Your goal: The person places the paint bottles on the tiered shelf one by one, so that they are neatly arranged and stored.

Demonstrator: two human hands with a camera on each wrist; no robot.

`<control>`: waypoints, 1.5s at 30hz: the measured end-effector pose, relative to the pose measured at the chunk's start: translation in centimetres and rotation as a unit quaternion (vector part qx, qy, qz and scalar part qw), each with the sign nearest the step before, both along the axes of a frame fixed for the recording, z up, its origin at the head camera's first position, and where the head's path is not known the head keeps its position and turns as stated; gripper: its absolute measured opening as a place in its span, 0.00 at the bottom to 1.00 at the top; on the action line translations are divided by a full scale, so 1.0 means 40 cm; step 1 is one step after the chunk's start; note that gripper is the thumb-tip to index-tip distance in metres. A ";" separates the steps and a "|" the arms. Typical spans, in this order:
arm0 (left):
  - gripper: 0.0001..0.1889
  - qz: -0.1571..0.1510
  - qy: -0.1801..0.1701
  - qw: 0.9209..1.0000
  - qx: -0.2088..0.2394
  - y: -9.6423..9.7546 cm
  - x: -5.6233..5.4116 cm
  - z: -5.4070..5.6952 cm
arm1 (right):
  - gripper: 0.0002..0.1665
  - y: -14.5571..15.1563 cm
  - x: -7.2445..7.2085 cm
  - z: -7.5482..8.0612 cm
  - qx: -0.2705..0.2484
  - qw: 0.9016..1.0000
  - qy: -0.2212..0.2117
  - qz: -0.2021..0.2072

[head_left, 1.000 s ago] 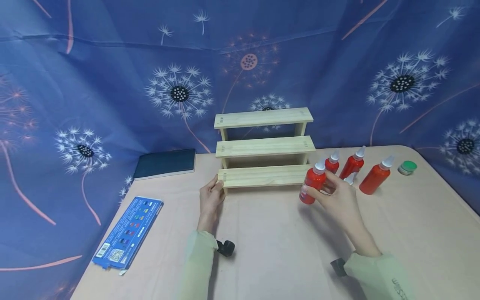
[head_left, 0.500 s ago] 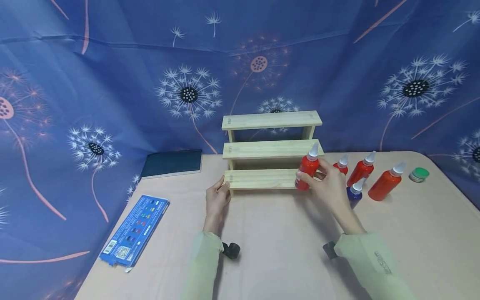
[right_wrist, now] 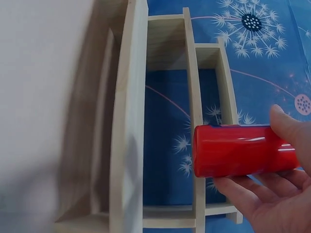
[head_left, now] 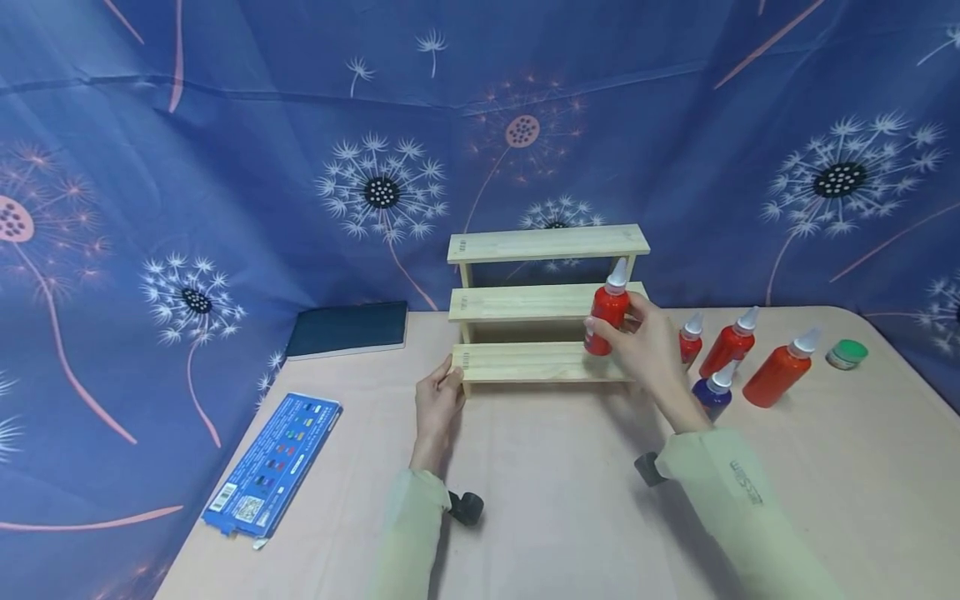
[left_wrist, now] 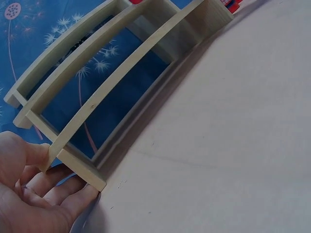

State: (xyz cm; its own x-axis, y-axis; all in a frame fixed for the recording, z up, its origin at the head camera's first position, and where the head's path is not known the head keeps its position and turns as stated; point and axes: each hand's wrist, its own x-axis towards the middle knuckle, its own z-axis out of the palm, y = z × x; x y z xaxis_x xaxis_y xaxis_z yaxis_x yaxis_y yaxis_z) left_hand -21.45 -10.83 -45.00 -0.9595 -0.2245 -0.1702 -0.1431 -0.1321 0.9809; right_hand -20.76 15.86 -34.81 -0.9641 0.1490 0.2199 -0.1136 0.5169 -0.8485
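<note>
Right of center in the frame, a person's right hand (head_left: 651, 343) is clamped on a red bottle (head_left: 609, 310) — thumb on one side, fingers on the other — with its pale nozzle pointing up. The bottle lies to the upper left of that hand, in front of the middle and lowest boards of a three-step wooden rack (head_left: 517, 364); from where I stand, I cannot tell whether its base touches the wood. The left hand (head_left: 437, 402), left of center, grips the left end of the rack's lowest board, its thumb on the board and its fingers by the leg. Right of the right hand, three more red or orange-red bottles (head_left: 777, 375) and a dark blue bottle (head_left: 712, 398) stand on the tabletop (head_left: 555, 500), with a green-lidded jar (head_left: 847, 354) farther right. At lower left lies a blue box (head_left: 273, 462) — beyond it, a dark book (head_left: 347, 328) near the dandelion-print cloth (head_left: 247, 150).
</note>
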 end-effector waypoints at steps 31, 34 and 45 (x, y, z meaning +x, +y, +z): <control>0.24 -0.007 -0.007 0.999 -0.037 -0.005 -0.001 -0.005 | 0.33 -0.017 -0.139 0.040 0.008 0.998 0.031 -0.045; 0.24 -0.006 -0.009 0.999 -0.040 -0.004 0.002 -0.008 | 0.33 -0.017 -0.151 0.038 0.004 0.998 0.033 -0.050; 0.23 0.001 -0.005 0.999 -0.050 -0.003 0.000 -0.005 | 0.35 -0.020 -0.173 0.034 -0.004 0.998 0.024 -0.053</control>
